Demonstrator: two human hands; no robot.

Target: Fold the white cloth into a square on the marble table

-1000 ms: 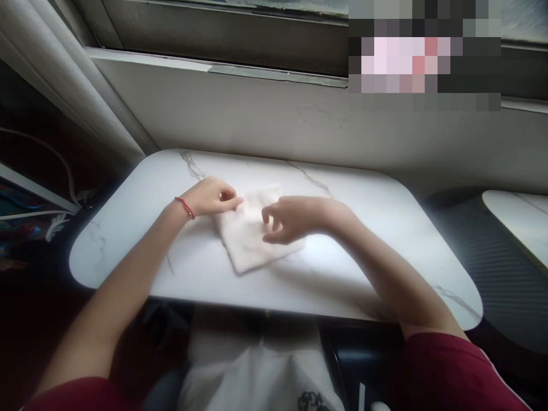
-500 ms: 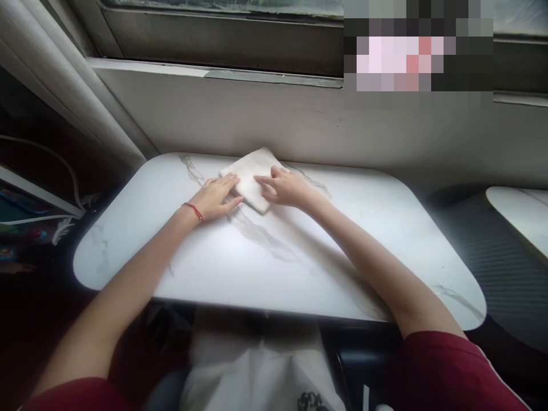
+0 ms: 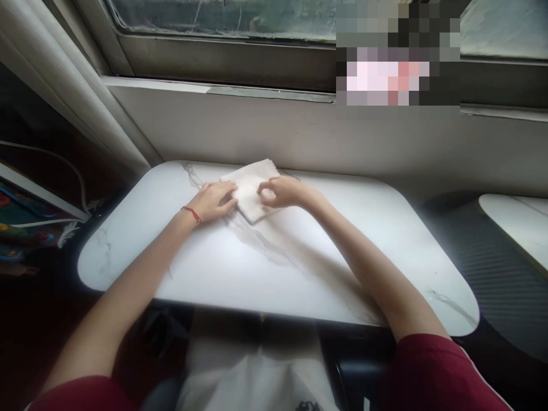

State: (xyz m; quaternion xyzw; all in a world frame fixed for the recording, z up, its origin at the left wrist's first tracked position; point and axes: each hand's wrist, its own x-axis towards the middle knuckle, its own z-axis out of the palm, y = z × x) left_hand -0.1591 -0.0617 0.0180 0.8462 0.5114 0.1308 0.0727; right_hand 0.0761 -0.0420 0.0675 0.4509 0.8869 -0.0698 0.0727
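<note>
A folded white cloth [image 3: 252, 178] lies flat near the far edge of the white marbled table [image 3: 205, 262]. My left hand [image 3: 213, 200], with a red string bracelet at the wrist, rests on the table at the cloth's left edge. Its fingers reach onto the cloth and the thumb stands apart from them. From the right, my right hand [image 3: 285, 191] bends over the middle of the cloth. Its index finger and thumb are curled toward each other, with white fabric showing between them. The remaining fingers of this hand are partly hidden.
A pale wall and a window [image 3: 222, 20] stand behind the table. The curtain [image 3: 72, 80] hangs at the left, with cables below. A dark ribbed surface [image 3: 492, 268] and another white tabletop [image 3: 522, 222] lie to the right. One area at the upper right is pixelated.
The fingers of my right hand, stretched out before, are now curled on the cloth. My left fingers have bent a little. The view has tilted slightly upward, showing more window.
</note>
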